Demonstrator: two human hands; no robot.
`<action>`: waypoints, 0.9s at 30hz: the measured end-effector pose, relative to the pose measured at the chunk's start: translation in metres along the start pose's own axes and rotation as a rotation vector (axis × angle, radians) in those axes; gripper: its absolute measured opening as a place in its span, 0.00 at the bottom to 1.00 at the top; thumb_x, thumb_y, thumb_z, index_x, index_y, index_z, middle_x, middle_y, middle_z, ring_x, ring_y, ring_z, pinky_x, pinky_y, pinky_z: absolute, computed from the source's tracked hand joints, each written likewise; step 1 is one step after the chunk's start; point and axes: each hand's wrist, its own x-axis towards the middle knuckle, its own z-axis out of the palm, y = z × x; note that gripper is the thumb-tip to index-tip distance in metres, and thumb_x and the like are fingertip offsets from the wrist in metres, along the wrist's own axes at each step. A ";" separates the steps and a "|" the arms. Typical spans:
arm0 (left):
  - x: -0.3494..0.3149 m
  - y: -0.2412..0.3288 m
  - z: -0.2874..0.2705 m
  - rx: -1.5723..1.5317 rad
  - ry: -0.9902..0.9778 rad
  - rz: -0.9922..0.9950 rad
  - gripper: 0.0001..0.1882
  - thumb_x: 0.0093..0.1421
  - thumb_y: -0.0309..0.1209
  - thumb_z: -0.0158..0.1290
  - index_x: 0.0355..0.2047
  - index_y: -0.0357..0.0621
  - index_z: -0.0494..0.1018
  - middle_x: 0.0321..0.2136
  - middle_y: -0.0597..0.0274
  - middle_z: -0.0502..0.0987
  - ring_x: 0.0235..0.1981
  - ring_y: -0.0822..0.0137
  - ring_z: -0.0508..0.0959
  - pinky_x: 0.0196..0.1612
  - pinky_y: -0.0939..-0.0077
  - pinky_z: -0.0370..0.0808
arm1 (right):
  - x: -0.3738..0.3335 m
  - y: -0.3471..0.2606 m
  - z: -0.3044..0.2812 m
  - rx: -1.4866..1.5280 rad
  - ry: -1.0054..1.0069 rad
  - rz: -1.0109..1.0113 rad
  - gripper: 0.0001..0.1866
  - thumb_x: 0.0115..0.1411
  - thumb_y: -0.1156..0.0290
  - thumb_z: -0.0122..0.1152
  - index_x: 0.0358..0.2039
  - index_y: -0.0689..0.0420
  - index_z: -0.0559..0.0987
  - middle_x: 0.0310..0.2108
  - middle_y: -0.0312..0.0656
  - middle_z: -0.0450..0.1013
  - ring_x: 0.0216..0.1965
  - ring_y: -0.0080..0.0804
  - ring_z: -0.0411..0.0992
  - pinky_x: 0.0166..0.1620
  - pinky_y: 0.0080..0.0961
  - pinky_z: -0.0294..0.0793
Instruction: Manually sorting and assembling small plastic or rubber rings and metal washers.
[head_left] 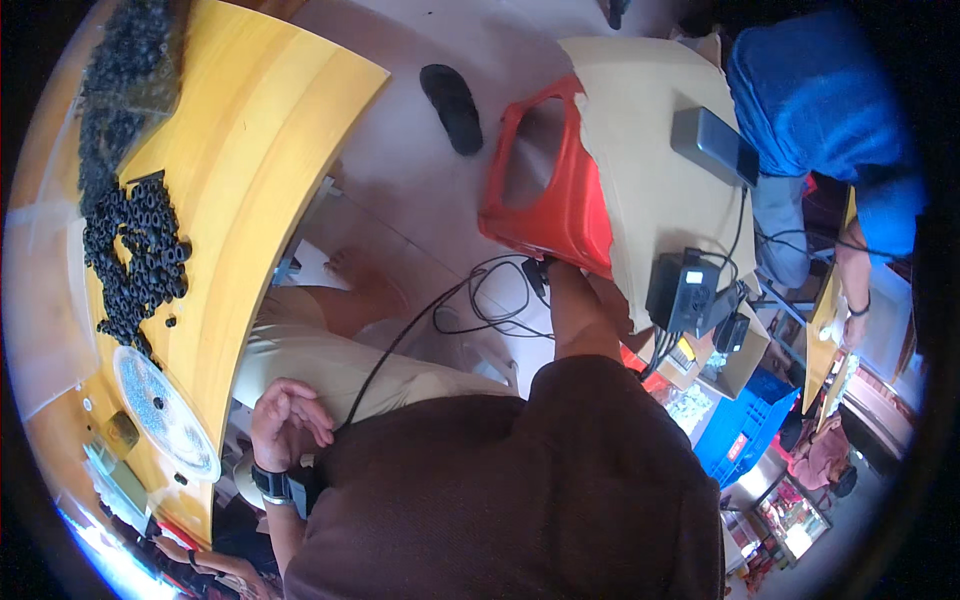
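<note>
My left hand [290,418] is raised beside my lap near the table edge, its fingers loosely bent and apart, with nothing visible in them. A watch is on that wrist. A thin black cable [395,345] starts close to its fingertips and runs up to loose coils on my right. My right forearm [582,318] reaches down to the lower edge of a red plastic stool [590,215]. The fingers there are hidden. A small dark object [537,277] shows beside that forearm's far end, next to the coils; its kind cannot be made out.
On the yellow wooden table [270,110] lie a heap of small black ring-shaped parts [135,250] and a clear round dish [165,415]. Cardboard [650,130] on the stool bears a dark box [715,145] and a black power unit [685,290]. A blue crate [745,425] and co-workers are at right.
</note>
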 end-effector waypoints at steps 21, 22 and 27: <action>0.007 -0.001 -0.019 -0.230 -0.013 -0.165 0.23 0.60 0.44 0.48 0.36 0.31 0.66 0.21 0.34 0.74 0.16 0.49 0.77 0.17 0.66 0.75 | 0.037 -0.007 0.009 -0.171 -0.345 -0.225 0.16 0.55 0.61 0.49 0.34 0.56 0.80 0.38 0.49 0.76 0.42 0.45 0.74 0.44 0.42 0.72; 0.006 -0.001 -0.019 -0.221 0.002 -0.170 0.23 0.60 0.45 0.48 0.36 0.31 0.66 0.21 0.34 0.75 0.16 0.49 0.77 0.16 0.65 0.75 | 0.049 -0.002 0.004 -0.180 -0.357 -0.232 0.16 0.55 0.61 0.49 0.34 0.56 0.80 0.38 0.49 0.76 0.42 0.45 0.74 0.44 0.42 0.72; 0.007 0.001 -0.017 -0.174 0.033 -0.165 0.24 0.60 0.46 0.48 0.35 0.30 0.67 0.21 0.35 0.75 0.16 0.50 0.77 0.16 0.65 0.75 | 0.058 -0.005 0.010 -0.224 -0.423 -0.269 0.16 0.55 0.61 0.49 0.35 0.56 0.80 0.38 0.49 0.76 0.42 0.44 0.74 0.44 0.42 0.72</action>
